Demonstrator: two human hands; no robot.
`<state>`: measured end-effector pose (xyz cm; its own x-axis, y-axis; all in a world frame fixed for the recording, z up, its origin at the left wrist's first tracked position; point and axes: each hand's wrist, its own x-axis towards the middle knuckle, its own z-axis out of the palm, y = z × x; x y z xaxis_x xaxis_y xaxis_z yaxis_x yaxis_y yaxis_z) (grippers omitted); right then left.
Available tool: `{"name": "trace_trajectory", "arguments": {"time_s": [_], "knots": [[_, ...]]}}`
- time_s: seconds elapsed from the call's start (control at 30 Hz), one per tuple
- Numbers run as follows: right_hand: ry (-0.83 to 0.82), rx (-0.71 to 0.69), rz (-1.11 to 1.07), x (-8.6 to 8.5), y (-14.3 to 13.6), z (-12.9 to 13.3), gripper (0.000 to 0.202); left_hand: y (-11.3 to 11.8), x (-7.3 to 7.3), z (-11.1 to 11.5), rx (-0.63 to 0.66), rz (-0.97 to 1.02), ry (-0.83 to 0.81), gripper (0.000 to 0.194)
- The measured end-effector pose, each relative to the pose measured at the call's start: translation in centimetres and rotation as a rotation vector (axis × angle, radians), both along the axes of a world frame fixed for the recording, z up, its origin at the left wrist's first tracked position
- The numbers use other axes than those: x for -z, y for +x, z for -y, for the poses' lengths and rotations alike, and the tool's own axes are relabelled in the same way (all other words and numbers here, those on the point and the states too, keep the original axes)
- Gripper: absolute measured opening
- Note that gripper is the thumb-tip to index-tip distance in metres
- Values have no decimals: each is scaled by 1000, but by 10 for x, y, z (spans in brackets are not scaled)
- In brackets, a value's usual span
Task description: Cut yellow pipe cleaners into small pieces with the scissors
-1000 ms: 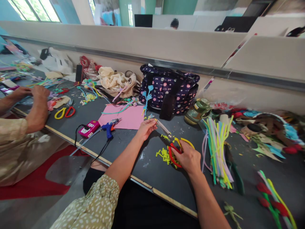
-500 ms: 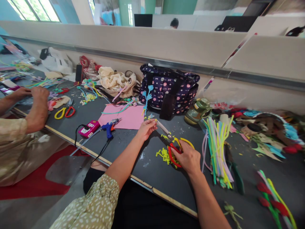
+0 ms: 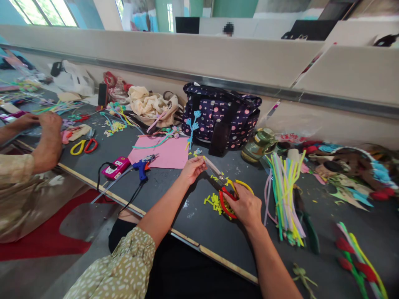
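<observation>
Red and yellow were the handles of the scissors point(image 3: 222, 179), which the right hand point(image 3: 248, 204) held with its fingers closed around them. The scissors were above the dark table point(image 3: 222, 245), in front of the person, and their blades pointed forward and to the left. The left hand point(image 3: 192, 169) had its fingertips pressed together on a very small yellow piece point(image 3: 204, 157), just at the tips of the blades. How much of this piece was hidden inside the fingers, I cannot tell. The two hands were apart from each other, with the scissors reaching across between them.

Below the scissors lay a small heap of short yellow bits point(image 3: 214, 202), partly behind the handles. To the left of the left hand there was a pink paper point(image 3: 171, 154), and near its front corner was a blue glue gun point(image 3: 141, 167). A bright pink box point(image 3: 116, 167) lay just beside the gun. Behind the hands stood a dark dotted bag point(image 3: 207, 112), with a black phone point(image 3: 220, 139) leaning on its front, and a blue flower point(image 3: 193, 124) was also before it. A glass jar point(image 3: 257, 145) was at the right of the bag, tilted. Nearer to the right hand lay a bundle of fuzzy sticks point(image 3: 285, 199) in green, yellow and lilac. Farther to the left, the hands of another person point(image 3: 50, 122) were close together over the table.
</observation>
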<state>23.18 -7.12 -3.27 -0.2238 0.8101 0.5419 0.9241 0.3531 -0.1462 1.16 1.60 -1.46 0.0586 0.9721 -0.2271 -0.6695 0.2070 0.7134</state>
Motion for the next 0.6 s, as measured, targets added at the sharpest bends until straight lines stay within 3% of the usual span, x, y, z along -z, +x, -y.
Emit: {"name": "trace_trajectory", "arguments": {"time_s": [0.6], "knots": [[11, -5, -2, -1, -1, 0, 45, 4, 1, 0, 1, 34, -52, 18]]}}
